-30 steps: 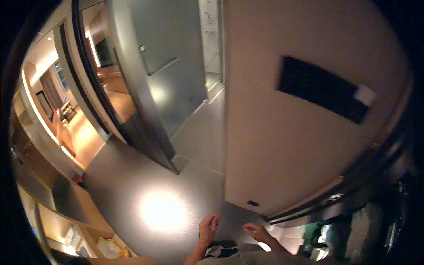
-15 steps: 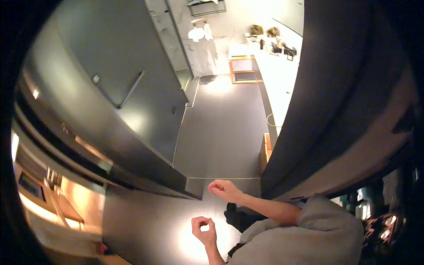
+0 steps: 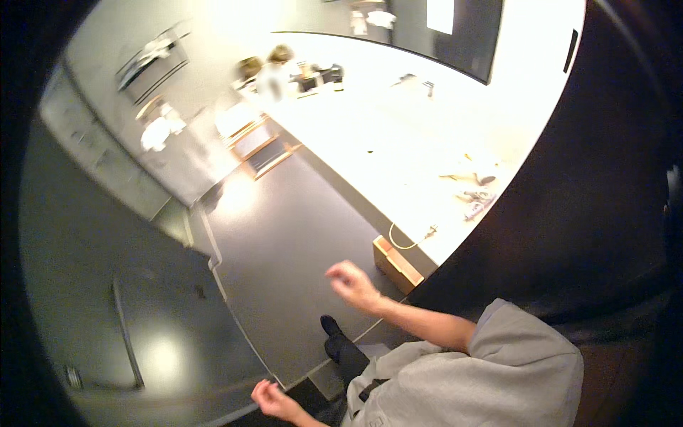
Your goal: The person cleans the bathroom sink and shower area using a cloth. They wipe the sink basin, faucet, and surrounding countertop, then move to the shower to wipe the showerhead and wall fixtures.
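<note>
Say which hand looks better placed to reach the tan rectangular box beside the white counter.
Probably the right hand: it appears empty and nearer the box; the left hand appears nearer the dark grey door.

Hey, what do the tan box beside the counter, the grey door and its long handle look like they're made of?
Tan box: probably wood or wood-look board, matte, from its warm colour.
Grey door: perhaps coated glass or metal, semi-gloss, as it reflects a soft glow.
Long handle: likely metal, dull grey, from its slim, straight bar.

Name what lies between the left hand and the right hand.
In the head view, grey floor and a black-clad foot show between the left hand and the right hand.
</note>
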### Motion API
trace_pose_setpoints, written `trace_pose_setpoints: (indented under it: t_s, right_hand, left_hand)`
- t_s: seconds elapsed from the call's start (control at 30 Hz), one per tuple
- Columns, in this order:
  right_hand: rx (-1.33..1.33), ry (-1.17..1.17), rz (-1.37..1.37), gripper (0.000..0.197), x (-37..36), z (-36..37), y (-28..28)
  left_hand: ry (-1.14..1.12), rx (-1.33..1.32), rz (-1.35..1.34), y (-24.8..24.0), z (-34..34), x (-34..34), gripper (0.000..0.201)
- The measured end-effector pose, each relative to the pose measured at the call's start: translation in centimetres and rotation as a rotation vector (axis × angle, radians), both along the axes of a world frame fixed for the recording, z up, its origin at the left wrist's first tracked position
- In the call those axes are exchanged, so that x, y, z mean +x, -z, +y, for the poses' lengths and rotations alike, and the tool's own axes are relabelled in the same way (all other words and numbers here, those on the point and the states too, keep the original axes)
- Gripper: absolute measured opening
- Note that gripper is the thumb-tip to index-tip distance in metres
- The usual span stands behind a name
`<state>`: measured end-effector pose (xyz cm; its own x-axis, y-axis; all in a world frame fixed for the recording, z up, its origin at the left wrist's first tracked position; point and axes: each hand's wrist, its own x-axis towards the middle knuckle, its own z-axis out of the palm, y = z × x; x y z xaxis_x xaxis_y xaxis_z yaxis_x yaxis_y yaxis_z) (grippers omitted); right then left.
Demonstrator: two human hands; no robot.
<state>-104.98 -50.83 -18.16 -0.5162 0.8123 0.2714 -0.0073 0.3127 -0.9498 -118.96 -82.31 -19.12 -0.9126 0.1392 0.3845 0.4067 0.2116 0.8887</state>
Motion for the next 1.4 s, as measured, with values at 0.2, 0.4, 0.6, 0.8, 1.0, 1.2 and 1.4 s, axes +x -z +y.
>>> trace_pose_setpoints:
  t_s: [0.2, 0.4, 0.6, 0.8, 1.0, 1.2, 1.4]
  right_hand:
    - [0.406, 1.267, -0.612, 0.038, 6.6, 17.8, 3.0]
    - [-0.156, 1.277, -0.32, 0.028, 11.1, 21.6, 5.1]
    - [-0.189, 1.756, -0.302, 0.063, 22.1, 34.7, 7.7]
    - [-0.504, 1.805, -0.302, 0.072, 19.6, 40.5, 6.1]
    - [-0.293, 1.512, -0.158, 0.066, 24.4, 41.6, 1.3]
    - [-0.066, 1.863, -0.764, 0.049, 21.9, 34.4, 0.4]
    - [-0.409, 1.985, -1.124, 0.048, 18.3, 27.0, 0.1]
  left_hand:
    - [0.082, -0.203, 0.173, -3.8, 11.9, -18.9, 0.02]
    - [0.719, -0.169, 0.243, -7.5, 39.0, -32.6, 0.012]
    - [1.337, 0.0, 0.18, -11.9, 60.8, -15.8, 0.014]
    - [1.562, -0.174, 0.201, -9.2, 66.8, -8.4, 0.015]
    - [1.833, -0.305, 0.192, -5.9, 74.8, -4.2, 0.017]
    - [2.334, -0.252, 0.142, -3.5, 82.0, 8.5, 0.018]
    - [2.721, 0.02, 0.724, -0.1, 79.5, 22.5, 0.042]
